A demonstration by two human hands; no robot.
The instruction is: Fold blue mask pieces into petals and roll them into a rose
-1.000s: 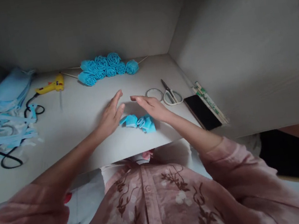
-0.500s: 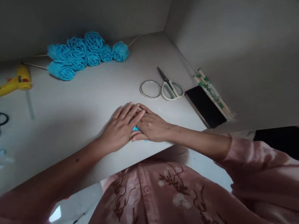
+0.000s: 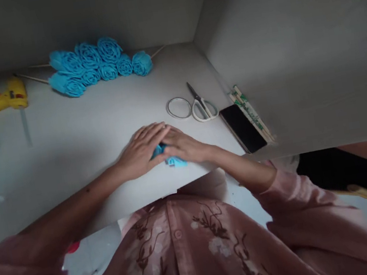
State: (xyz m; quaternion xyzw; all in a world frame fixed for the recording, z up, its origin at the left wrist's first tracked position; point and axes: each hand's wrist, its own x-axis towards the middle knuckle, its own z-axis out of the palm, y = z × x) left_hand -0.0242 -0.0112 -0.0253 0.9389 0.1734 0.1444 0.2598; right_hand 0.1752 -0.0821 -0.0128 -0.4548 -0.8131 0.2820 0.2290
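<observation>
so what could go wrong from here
Pieces of the blue material poking out from under the left hand and right hand might get swept off the nearby front edge of the table.

The right forearm passes close to the phone, so it could bump it.

A hand reaching forward carelessly might catch the scissors' exposed point.

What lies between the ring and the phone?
The scissors, in the head view: their white handles sit between the ring and the phone.
</observation>
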